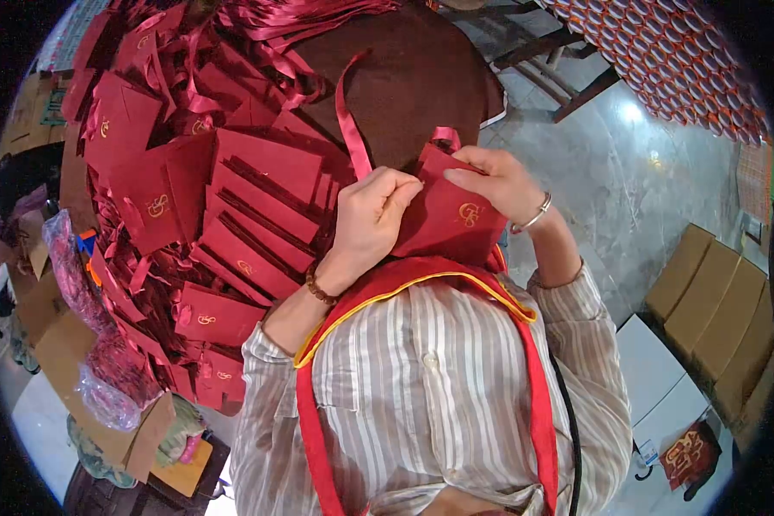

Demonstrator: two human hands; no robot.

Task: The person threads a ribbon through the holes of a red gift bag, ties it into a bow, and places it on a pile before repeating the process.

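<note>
Many red bags: a heap of flat red paper gift bags (232,215) with gold logos covers the left side of the bench (421,77), some in an overlapping row, others strewn with ribbons.
Plastic bag: a clear plastic bag (69,275) of red items lies at the far left edge, beside cardboard.
Left hand: the left hand (371,215) is curled, fingers closed on the left edge of a red gift bag (451,219) held up in front of the chest.
Ribbon: a red ribbon (351,129) rises from above the left hand over the dark brown bench top.
Right hand: the right hand (499,181), a bangle on its wrist, pinches the same bag's top edge, fingers closed on it.
Cardboard boxes: flat cardboard boxes (714,310) lie on the floor at the right.
</note>
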